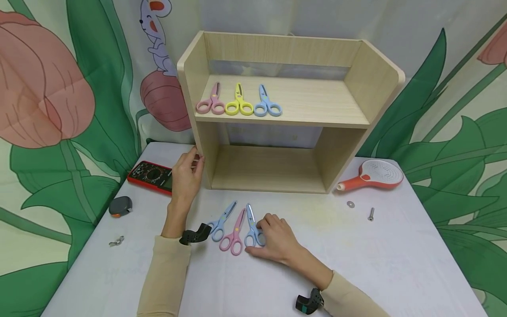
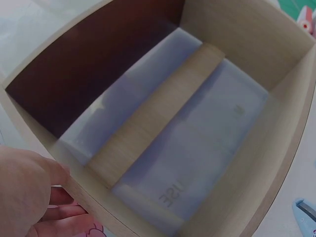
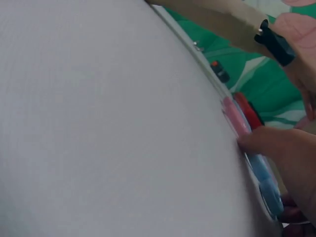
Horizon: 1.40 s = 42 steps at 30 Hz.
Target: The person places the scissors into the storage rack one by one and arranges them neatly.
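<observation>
My left hand (image 1: pixel 186 174) holds the front edge of the wooden shelf's left side panel (image 1: pixel 203 145); in the left wrist view, bent fingers (image 2: pixel 64 224) lie along its outer side. On the white table, my right hand (image 1: pixel 279 240) grips a pair of blue scissors (image 1: pixel 251 222) at the handles, thumb at one end and fingers at the other. To their left lie pink scissors (image 1: pixel 236 233) and another blue pair (image 1: pixel 222 222), blades away from me. Pink (image 1: pixel 214 99), yellow (image 1: pixel 239 103) and blue scissors (image 1: pixel 267 103) stand in a row on the upper board.
Left of the shelf are a red-and-black multimeter (image 1: pixel 148 175), a tape measure (image 1: pixel 120 206) and a small metal piece (image 1: pixel 116 241). A red-and-white hairbrush (image 1: pixel 374 175), a washer (image 1: pixel 350 204) and a bolt (image 1: pixel 371 214) lie at the right. A printed curtain (image 1: pixel 99 88) hangs behind.
</observation>
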Tool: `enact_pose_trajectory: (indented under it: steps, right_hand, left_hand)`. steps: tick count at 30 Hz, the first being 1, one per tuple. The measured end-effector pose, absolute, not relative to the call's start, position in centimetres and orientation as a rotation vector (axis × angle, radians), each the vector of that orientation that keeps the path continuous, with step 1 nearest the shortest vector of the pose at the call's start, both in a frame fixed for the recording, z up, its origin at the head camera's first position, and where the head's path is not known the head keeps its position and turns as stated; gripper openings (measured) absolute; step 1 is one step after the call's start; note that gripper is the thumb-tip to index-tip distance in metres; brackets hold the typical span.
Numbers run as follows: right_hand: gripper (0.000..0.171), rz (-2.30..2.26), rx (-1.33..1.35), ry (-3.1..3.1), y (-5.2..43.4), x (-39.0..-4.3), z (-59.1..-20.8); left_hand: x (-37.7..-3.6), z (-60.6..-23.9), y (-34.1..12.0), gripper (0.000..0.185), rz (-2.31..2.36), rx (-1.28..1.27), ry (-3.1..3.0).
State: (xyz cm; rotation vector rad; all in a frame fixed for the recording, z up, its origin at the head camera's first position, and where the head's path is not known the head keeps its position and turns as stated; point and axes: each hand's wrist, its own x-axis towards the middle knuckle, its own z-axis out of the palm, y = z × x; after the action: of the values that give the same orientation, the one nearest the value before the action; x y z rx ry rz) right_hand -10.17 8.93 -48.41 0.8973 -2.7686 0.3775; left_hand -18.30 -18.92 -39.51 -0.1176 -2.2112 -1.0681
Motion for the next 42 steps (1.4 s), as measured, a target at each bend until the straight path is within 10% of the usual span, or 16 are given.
enact_pose_trajectory:
  steps: [17, 42]
  right_hand:
    - [0.053, 0.698, 0.942, -2.539, 9.8, -10.7, -45.9]
    - [0.056, 0.806, 0.759, -2.018, 13.1, -18.0, -27.8]
  left_hand:
    - [-18.2, -39.4, -18.7, 0.033, -1.08, -0.114, -2.21]
    - [-18.2, -39.5, -18.8, 0.03, -1.078, -0.113, -2.199]
